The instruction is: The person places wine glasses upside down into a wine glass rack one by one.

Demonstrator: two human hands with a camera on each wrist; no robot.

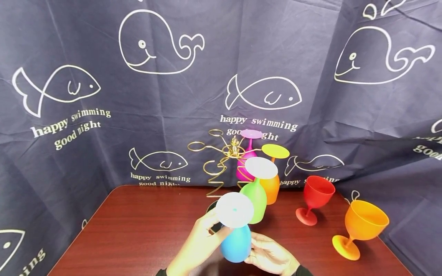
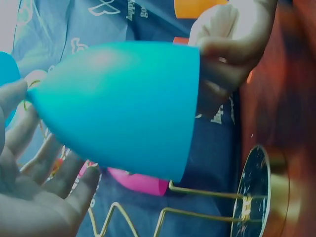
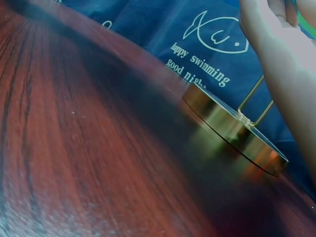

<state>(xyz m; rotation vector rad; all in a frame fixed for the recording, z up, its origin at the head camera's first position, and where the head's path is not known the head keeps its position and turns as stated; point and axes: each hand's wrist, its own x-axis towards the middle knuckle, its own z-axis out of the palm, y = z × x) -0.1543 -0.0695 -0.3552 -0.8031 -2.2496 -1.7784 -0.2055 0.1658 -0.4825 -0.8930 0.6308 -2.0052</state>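
Observation:
A blue goblet (image 1: 236, 245) is held upside down in front of a gold wire rack (image 1: 234, 150). My left hand (image 1: 196, 239) holds it by the stem, just under its pale foot. On the other side, my right hand (image 1: 271, 253) grips the bowl near the rim; in the left wrist view, the fingers of that right hand (image 2: 229, 44) curl at the rim. Upside down on the rack's right side hang a green goblet (image 1: 253, 199), an orange goblet (image 1: 272, 189) and a magenta goblet (image 1: 243, 166).
The rack's round gold base (image 3: 232, 133) stands on the reddish wooden table (image 1: 138, 230). Bare wire rings (image 1: 196, 146) stick out on its left. Upright at the right are a red goblet (image 1: 318, 193) and a yellow-orange goblet (image 1: 365, 222). A dark printed curtain (image 1: 165, 115) hangs behind.

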